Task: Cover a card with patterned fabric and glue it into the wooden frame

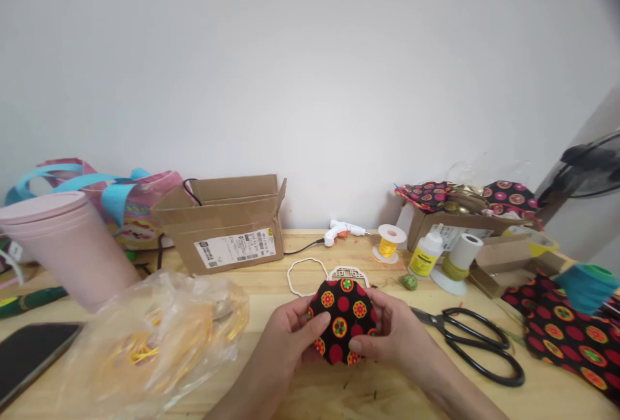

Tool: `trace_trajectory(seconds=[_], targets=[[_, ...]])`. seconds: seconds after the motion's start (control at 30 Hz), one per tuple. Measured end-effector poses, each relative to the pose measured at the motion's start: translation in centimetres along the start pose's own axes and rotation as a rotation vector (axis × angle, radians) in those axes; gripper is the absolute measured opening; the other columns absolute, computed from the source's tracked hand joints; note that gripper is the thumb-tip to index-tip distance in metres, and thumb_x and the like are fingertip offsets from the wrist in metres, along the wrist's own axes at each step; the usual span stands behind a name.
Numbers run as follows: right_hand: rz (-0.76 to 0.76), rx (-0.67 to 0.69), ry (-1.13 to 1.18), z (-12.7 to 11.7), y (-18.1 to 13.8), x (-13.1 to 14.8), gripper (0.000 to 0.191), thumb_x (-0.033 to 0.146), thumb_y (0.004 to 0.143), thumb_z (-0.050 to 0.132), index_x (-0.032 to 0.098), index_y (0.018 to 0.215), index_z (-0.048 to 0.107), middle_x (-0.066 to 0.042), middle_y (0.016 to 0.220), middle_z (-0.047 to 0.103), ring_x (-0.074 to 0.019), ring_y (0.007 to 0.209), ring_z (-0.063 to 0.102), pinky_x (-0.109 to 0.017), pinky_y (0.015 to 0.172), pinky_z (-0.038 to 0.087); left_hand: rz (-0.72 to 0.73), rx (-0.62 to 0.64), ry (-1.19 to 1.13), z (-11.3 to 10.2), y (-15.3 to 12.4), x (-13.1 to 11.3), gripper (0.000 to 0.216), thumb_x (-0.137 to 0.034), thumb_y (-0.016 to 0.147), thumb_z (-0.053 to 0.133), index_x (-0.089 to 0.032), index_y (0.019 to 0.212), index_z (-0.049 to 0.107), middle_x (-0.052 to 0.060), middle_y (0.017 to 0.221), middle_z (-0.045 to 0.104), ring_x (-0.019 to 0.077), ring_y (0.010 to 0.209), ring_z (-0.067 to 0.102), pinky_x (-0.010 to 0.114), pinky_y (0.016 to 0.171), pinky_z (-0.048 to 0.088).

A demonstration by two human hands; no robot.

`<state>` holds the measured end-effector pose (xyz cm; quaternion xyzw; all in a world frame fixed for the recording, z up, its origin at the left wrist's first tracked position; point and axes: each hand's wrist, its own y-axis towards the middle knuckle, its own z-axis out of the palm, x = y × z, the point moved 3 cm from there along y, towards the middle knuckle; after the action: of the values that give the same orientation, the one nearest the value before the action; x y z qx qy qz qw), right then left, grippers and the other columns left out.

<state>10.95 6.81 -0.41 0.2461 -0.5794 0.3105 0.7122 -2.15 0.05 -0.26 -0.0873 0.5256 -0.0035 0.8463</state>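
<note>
A scallop-edged black fabric piece [341, 323] with red dots and orange-and-green flowers is held up above the table's front. My left hand [301, 329] grips its left side, thumb lying across the front. On its lower right edge my right hand [385, 336] is closed, thumb on the face and fingers behind. What backs the fabric is hidden. Just behind it lie a thin pale scalloped frame [306, 276] and a lattice-cut piece [349, 273], the latter partly covered by the fabric. Black-handled scissors [477, 341] rest to the right of my right hand.
Left stand a pink tumbler [70, 245], a clear plastic bag [145, 349], a phone [33, 355] and a cardboard box [227, 232]. Behind are a glue gun [343, 232] and yellow cord spool [388, 242]. Right are a glue bottle [426, 255], green spool [458, 265] and patterned cloth [571, 346].
</note>
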Motion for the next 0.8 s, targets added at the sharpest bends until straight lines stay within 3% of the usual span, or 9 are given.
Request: trace_trajectory(seconds=[0.43, 0.63, 0.8], targets=[[-0.005, 0.020, 0.061, -0.11, 0.02, 0.31, 0.046, 0.007, 0.057, 0.074, 0.019, 0.098, 0.059, 0.000, 0.082, 0.072, -0.0165, 0.074, 0.067, -0.024, 0.064, 0.053, 0.027, -0.013, -0.022, 0.03, -0.01, 0.00, 0.023, -0.017, 0.067, 0.067, -0.014, 0.090, 0.065, 0.007, 0.081, 0.073, 0.0186, 0.070, 0.066, 0.028, 0.061, 0.054], [0.008, 0.052, 0.075, -0.23, 0.14, -0.17, 0.053, 0.006, 0.053, 0.077, 0.018, 0.101, 0.058, -0.003, 0.085, 0.072, -0.0184, 0.077, 0.067, -0.026, 0.066, 0.053, 0.006, -0.024, 0.030, -0.11, 0.00, -0.05, 0.031, -0.025, 0.075, 0.059, -0.015, 0.104, 0.060, 0.008, 0.084, 0.071, 0.0183, 0.068, 0.065, 0.029, 0.058, 0.053], [-0.001, 0.066, 0.080, -0.07, 0.23, -0.08, 0.046, 0.007, 0.056, 0.075, 0.018, 0.097, 0.059, -0.002, 0.084, 0.072, -0.0184, 0.078, 0.067, -0.027, 0.068, 0.053, 0.019, -0.035, 0.132, -0.56, 0.12, 0.13, 0.036, -0.033, 0.077, 0.055, -0.016, 0.109, 0.056, 0.008, 0.086, 0.071, 0.0190, 0.070, 0.064, 0.032, 0.060, 0.051]])
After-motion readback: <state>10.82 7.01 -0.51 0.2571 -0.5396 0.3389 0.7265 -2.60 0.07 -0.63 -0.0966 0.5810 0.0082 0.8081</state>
